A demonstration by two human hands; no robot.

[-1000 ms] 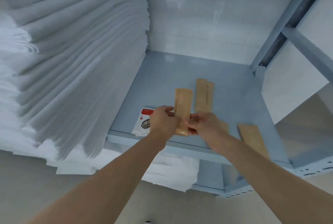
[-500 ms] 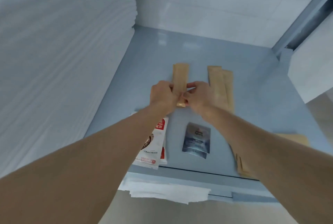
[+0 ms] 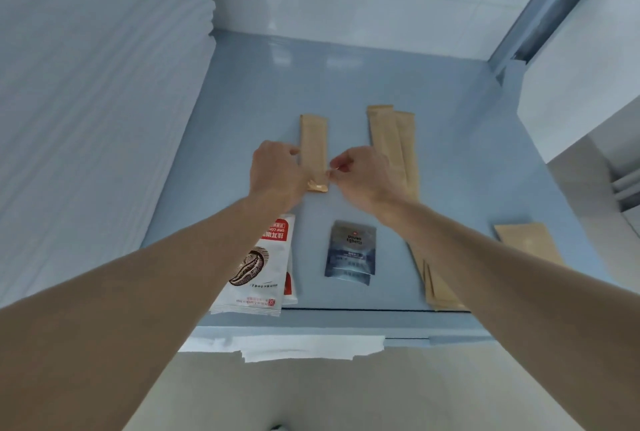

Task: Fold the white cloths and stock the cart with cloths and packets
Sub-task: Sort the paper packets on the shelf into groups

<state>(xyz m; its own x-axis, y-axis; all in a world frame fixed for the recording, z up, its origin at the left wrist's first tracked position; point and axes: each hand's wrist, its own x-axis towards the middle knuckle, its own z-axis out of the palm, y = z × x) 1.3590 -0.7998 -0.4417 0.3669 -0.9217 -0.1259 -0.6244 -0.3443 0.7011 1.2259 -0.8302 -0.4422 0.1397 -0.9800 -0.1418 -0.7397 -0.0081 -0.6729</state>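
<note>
My hands are easing apart: the left hand (image 3: 275, 170) and right hand (image 3: 360, 176) are pinching the stick (image 3: 313, 150) with curled fingers, squaring it flat on the shelf (image 3: 450, 139) beside the pair (image 3: 393, 146).

Bright, even light w/ glare on back wall (image 3: 346, 7); wide-angle stretch at edges, slightly soft overall.

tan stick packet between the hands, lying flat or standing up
Lying flat: the tan stick packet rests lengthwise on the shelf, both hands at its near end.
</note>
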